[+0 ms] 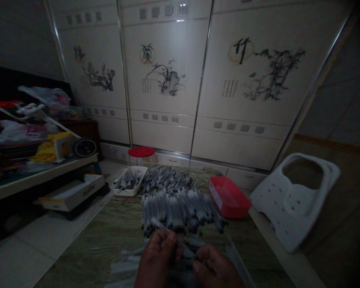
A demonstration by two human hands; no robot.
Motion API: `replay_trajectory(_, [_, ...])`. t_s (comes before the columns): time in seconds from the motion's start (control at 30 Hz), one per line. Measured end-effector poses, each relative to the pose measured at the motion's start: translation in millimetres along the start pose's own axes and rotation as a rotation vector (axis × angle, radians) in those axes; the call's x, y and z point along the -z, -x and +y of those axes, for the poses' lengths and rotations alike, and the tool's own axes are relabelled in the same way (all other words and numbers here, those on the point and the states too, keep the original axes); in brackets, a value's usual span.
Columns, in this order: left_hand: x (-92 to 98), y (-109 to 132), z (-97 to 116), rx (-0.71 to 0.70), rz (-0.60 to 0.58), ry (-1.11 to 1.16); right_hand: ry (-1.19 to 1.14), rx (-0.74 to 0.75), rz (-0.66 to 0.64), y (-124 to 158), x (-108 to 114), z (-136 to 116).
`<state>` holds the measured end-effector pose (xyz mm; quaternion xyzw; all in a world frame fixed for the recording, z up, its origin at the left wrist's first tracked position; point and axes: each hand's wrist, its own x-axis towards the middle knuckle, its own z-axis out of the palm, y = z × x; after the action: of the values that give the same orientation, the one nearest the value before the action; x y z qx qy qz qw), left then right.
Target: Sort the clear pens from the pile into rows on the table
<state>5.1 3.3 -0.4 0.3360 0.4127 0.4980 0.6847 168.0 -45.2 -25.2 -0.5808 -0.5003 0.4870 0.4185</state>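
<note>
My left hand [157, 256] and my right hand [214, 266] are close together at the near edge of the table [114, 232]. Both are pinched on one thin clear pen [171, 236] that slants up to the left between them. Just beyond my hands lies a large pile of the same dark-tipped pens [177, 208]. A second heap of pens [168, 178] lies farther back. Several clear sleeves or pens lie blurred on the table under my hands.
A white tray [129, 182] with pens sits at the far left of the table, a red box [229, 196] at the far right. A red stool [141, 152] stands behind, before a painted wardrobe [168, 80]. A white plastic seat [300, 200] leans right; cluttered shelves [33, 140] stand left.
</note>
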Motion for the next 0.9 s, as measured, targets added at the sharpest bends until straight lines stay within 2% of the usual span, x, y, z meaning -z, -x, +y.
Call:
replay_trajectory(0.13, [-3.6,3.3,2.2,-0.036,-0.003,-0.011,0.011,-0.049,-0.041,4.6,1.6,-8.5])
replay_trajectory(0.27, [-6.6,5.6,1.3,-0.057,0.008,-0.035,0.078,0.008,-0.068,8.6,5.9,-15.8])
replay_trajectory(0.43, [-6.2,5.6,-2.2,-0.044,0.044,-0.060,0.121,0.009,-0.020,11.6,13.9,-19.4])
replay_trajectory(0.53, [-2.3,3.0,-0.5,-0.060,0.104,-0.049,0.225,0.037,0.026,12.4,24.6,-19.1])
replay_trajectory(0.7, [3.6,0.7,5.5,-0.084,0.139,-0.012,0.415,0.072,0.137,11.6,50.1,-13.0])
replay_trajectory(0.9, [-1.2,1.0,5.6,-0.069,0.179,-0.019,0.644,0.083,0.048,13.5,60.0,-5.6])
